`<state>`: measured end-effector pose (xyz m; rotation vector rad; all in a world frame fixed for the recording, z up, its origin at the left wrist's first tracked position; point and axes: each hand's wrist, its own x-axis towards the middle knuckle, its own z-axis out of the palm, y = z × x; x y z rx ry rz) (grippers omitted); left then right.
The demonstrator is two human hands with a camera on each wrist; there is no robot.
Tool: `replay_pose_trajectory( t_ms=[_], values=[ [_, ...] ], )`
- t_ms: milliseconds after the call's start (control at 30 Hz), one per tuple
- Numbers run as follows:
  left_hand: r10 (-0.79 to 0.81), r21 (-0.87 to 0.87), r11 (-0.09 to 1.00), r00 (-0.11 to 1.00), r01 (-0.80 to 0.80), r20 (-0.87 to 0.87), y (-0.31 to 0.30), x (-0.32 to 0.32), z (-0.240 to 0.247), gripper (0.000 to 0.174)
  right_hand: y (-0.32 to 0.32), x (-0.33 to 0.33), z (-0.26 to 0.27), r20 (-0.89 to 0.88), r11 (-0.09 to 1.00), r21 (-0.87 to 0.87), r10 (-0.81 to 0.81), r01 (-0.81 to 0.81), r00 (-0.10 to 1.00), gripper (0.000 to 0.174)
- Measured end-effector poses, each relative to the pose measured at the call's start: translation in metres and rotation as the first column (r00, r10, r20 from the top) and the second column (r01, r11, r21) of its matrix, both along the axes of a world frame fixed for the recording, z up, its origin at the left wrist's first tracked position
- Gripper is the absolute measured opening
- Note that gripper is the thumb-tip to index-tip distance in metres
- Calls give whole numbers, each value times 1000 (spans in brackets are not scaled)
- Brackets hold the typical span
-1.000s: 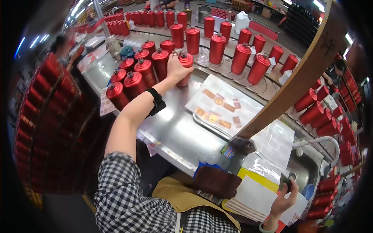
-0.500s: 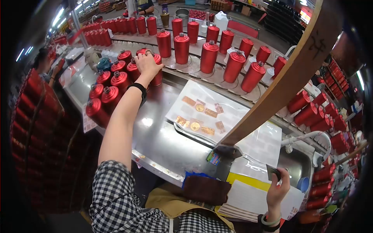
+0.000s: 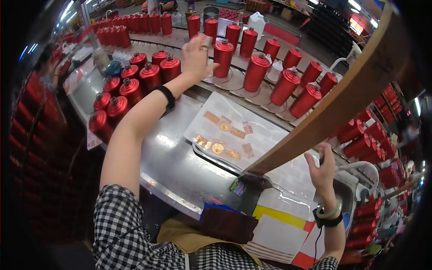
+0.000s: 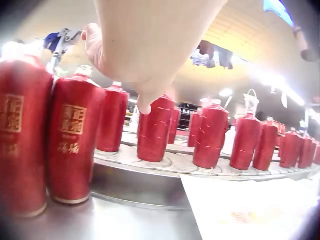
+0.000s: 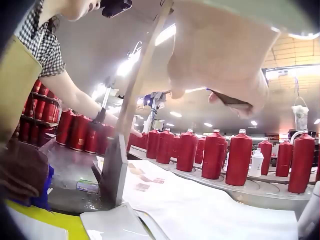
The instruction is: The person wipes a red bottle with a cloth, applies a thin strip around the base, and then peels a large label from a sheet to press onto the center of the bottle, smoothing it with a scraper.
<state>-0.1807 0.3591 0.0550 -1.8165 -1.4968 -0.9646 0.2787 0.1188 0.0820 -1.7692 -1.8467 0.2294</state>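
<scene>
My left hand [image 3: 195,59] is over the conveyor, fingers forward and thumb spread, in front of a red bottle partly hidden behind it. In the left wrist view the left hand [image 4: 150,45] covers the neck of a red bottle [image 4: 154,132]; contact cannot be told. Several red bottles [image 3: 149,75] stand grouped to its left on the metal table. My right hand [image 3: 323,173], raised over white sheets, holds a thin dark flat tool [image 5: 231,101] in its fingers, thumb apart. Gold and red stickers [image 3: 218,147] lie on a white sheet [image 3: 265,128] between the hands.
A wooden post [image 3: 328,108] slants up between the conveyor and my right hand. Red bottles line the conveyor [image 3: 234,85]. A dark cloth [image 3: 228,226] lies at the near edge. A white curved pipe [image 3: 371,173] is beside the sink on the right.
My left hand has let go of a red bottle, which stands in the left group, and moved right to the conveyor. My right hand has risen forward from the sheets with the dark tool.
</scene>
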Motion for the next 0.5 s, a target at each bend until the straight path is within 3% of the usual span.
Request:
replay_pose_trajectory(
  t_ms=[67,100,167,200,233,300,333,367,400,433,467,500],
  values=[
    [-168,-78,983,986,169,12,18,32,-2,96,40,-3,-10,28,933,203,297,-297,954,39],
    [-330,-114,931,934,346,139,25,51,1,97,60,-5,-16,31,930,207,304,-303,952,39],
    [-468,-112,857,850,504,242,45,94,-8,105,97,-4,-25,139,738,378,551,-559,823,49],
    [-480,-142,833,826,534,294,57,116,-9,107,113,-2,-24,361,703,434,436,-563,824,57],
    [-541,-197,775,791,601,285,53,132,10,106,135,-4,-30,53,855,211,474,-474,879,66],
    [-482,-84,851,835,518,266,89,176,-22,108,149,-21,-5,328,933,181,242,-312,913,77],
    [-516,-63,831,809,552,280,111,194,-28,115,185,-2,-19,333,942,169,224,-291,916,86],
    [-455,-158,815,784,558,423,108,211,-24,121,193,-5,-8,374,957,160,167,-240,912,89],
    [-348,-354,698,728,622,591,109,222,-15,123,210,-1,-9,387,952,213,122,-218,914,89],
    [-377,-243,763,719,598,584,116,236,-25,107,221,2,-8,397,946,262,73,-189,915,89],
    [-355,-240,771,711,589,606,124,248,-34,106,231,5,-10,402,949,248,81,-194,912,89],
    [-333,-238,779,705,579,626,122,254,-34,105,238,4,-8,416,965,243,-8,-103,909,89]
  ],
)
